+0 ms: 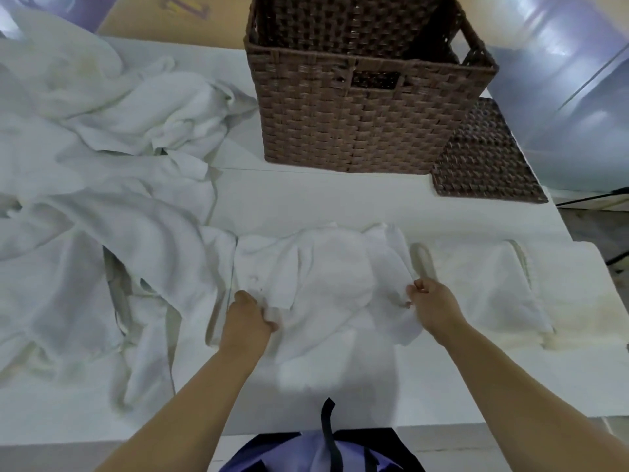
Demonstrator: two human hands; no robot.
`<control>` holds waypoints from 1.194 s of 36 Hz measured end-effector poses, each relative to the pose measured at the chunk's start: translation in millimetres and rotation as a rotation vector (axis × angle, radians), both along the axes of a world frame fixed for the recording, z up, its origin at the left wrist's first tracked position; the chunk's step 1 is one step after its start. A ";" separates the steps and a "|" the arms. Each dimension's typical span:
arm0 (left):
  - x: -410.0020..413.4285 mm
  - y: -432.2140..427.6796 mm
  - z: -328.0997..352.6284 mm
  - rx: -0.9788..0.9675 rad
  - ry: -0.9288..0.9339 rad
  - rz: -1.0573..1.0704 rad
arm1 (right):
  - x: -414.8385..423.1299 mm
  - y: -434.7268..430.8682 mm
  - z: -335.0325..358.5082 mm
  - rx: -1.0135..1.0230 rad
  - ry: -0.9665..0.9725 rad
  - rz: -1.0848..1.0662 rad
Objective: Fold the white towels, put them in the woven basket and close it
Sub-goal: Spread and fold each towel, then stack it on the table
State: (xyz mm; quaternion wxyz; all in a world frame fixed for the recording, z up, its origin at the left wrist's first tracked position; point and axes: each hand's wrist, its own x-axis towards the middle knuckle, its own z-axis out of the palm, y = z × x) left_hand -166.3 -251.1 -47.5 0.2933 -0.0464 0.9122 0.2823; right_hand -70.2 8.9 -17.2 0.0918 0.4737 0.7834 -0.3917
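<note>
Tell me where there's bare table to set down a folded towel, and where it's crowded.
Bare table runs between the woven basket and the towel gripped by the left hand and right hand. Another free patch: the near edge right of the right forearm. Crowded: the towel heap covers the left side; a flat towel and the basket lid fill the right.

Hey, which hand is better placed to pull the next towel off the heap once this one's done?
Left, probably. The left hand grips the towel right beside the heap, which covers the left of the table. The right hand pinches the towel's other edge, farther from it.
</note>
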 end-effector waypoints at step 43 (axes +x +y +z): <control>-25.6 -56.2 193.8 0.450 0.511 0.190 | 23.1 25.5 178.4 -0.119 0.661 0.004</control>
